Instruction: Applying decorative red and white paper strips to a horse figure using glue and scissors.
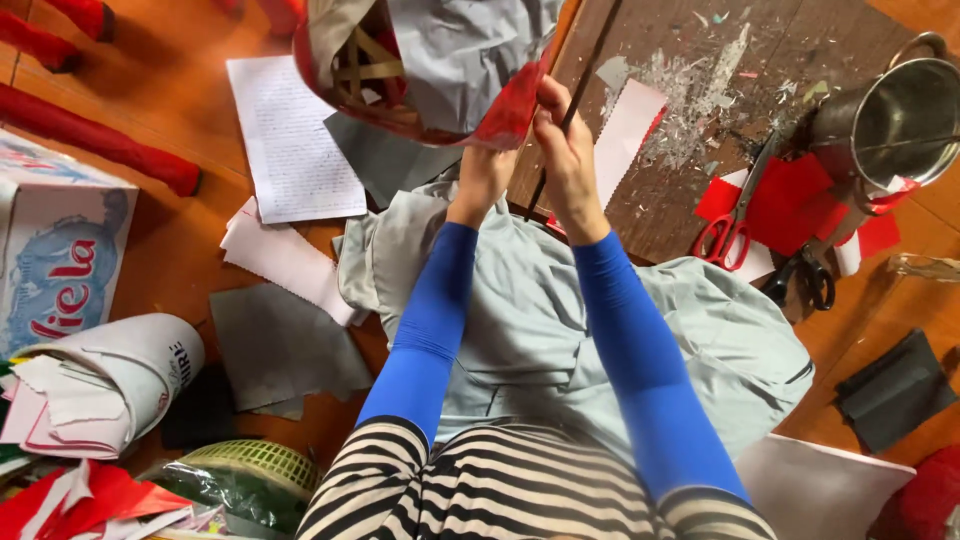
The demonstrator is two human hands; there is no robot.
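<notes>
Both arms reach up and forward. The right hand [563, 140] pinches a thin dark stick [580, 90]. The left hand [483, 170] grips the red and grey paper lantern [430, 60], held above the lap.

Both hands, left hand [482, 172] beside right hand [565, 150], are meeting under the lantern [430, 65]. Scissors [735, 215] are lying right, before the pot [895, 120]; paper sheet [290, 135] is lying left
</notes>
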